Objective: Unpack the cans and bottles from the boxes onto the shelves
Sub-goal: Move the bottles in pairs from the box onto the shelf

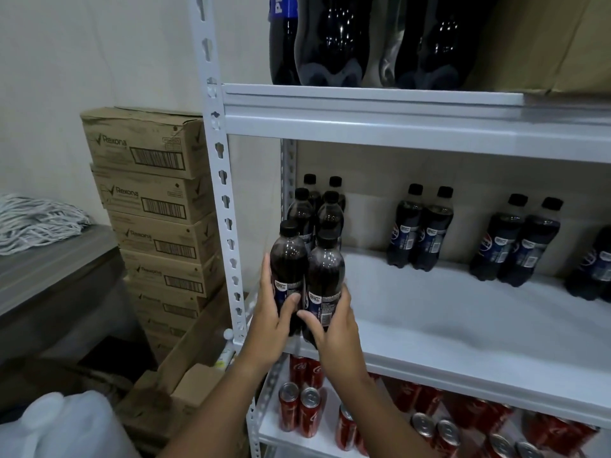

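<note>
My left hand (269, 320) grips a small dark cola bottle (288, 259) with a black cap. My right hand (334, 328) grips a second such bottle (325, 269) right beside it. Both bottles stand upright at the front left edge of the white middle shelf (446, 325). Directly behind them stand several more small cola bottles (325, 213) in two rows. Further pairs of the same bottle (420, 229) (515, 242) line the back of the shelf to the right.
Large cola bottles (330, 41) and a cardboard box (545, 44) sit on the top shelf. Red cans (301, 411) fill the lower shelf. A stack of Rexona cartons (148, 193) stands left of the shelf upright (224, 193). Open cartons (185, 385) lie on the floor.
</note>
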Available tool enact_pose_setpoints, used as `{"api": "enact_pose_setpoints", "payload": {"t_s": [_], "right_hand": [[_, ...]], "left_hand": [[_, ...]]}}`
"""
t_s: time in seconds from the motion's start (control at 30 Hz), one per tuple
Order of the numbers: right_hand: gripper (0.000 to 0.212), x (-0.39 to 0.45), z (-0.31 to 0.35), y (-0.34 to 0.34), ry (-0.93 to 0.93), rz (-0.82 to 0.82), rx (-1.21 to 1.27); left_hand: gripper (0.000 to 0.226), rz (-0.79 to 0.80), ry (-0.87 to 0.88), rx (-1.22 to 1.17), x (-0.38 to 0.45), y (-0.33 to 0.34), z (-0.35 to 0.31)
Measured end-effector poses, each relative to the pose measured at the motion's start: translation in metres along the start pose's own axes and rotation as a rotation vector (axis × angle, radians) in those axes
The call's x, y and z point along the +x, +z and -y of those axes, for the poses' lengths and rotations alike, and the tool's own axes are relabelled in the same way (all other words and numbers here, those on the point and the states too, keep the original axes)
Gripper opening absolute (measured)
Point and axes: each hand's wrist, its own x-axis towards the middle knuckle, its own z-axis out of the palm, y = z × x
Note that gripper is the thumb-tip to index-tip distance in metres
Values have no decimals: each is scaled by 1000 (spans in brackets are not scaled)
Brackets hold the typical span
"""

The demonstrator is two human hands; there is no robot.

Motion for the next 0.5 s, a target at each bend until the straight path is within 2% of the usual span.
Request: {"api": "enact_pose_setpoints", "payload": {"t_s": [0.27,0.5], "right_hand": [[81,23,-6,10,42,-16,-4],[88,43,-7,20,121,-12,-38]], "left_hand": [[81,-15,-31,47,21,6,13],[85,4,-40,110,41,3,25]]}}
